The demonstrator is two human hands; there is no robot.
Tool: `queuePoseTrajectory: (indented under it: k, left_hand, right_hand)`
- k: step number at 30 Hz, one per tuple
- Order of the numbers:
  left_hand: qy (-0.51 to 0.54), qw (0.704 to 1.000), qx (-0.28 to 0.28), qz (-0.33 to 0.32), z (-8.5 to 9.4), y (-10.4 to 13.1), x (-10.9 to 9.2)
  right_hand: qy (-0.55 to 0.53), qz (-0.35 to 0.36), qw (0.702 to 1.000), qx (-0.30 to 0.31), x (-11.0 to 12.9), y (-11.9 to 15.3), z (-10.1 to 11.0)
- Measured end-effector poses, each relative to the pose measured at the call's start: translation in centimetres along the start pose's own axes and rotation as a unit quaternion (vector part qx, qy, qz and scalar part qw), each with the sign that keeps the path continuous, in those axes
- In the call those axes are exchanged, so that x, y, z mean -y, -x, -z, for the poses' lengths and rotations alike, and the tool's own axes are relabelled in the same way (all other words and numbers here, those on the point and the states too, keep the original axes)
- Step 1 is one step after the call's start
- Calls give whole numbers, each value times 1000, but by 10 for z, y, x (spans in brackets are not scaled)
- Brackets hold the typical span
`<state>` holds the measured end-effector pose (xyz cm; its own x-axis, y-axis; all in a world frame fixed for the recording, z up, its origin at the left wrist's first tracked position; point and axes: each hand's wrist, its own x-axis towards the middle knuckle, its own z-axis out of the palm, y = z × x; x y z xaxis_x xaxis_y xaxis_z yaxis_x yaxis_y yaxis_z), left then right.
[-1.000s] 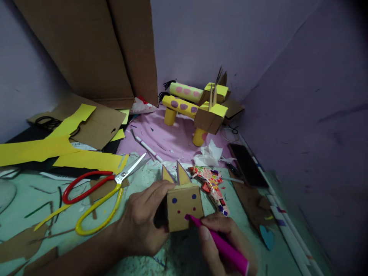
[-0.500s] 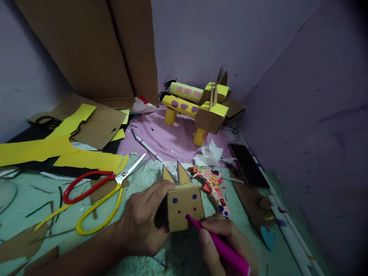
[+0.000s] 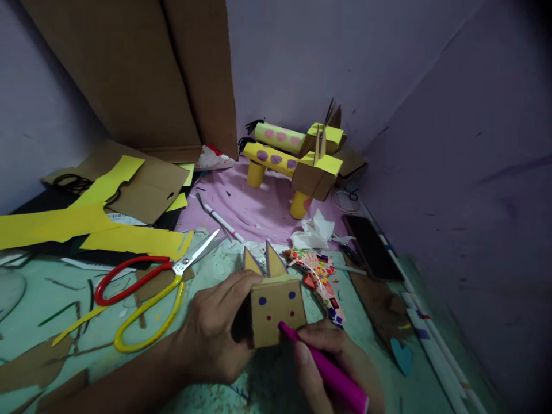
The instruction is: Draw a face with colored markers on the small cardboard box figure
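L hand (image 3: 222, 328) curled in grip, forearm (image 3: 142, 371) slanting up from btm L; R hand (image 3: 351, 355) in thumb-index pinch.

Six o'clock: my brown box (image 3: 278, 302), dotted blue and red. Five: my magenta marker (image 3: 328, 368). Eight: scissors (image 3: 181, 266), handled in red and yellow. Twelve: yellow tube (image 3: 271, 159), purple-spotted. Between four and five: teal heart (image 3: 402, 356).

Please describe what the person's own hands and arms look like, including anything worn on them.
The left hand and right hand are ungloved, with no ring visible on the parts that show. The left forearm is bare in view, with no sleeve, watch or bracelet. The right forearm is not shown clearly enough to tell whether a sleeve covers it.
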<state>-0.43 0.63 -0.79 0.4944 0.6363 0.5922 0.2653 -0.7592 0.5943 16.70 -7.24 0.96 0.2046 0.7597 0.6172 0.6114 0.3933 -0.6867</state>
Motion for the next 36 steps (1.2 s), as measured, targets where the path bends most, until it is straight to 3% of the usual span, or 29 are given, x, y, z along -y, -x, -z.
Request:
queuePoseTrajectory:
  k: [5,16,27,32,36]
  left_hand:
    - [1,1000,1,4,0,0,0]
    - [4,1000,-1,1,-2,1,2]
    - [1,1000,6,21,-1,4,2]
    - [7,995,32,92,-3,8,11]
    - [10,992,41,122,-4,10,14]
  right_hand:
    - [9,32,999,42,-8,1,7]
    - [4,38,998,54,-9,3,7]
    - [-42,-101,992,-56,6,7,-4]
    - [-73,-189,971,-128,5,5,-1]
    - [-85,-214,965,-122,3,1,-1]
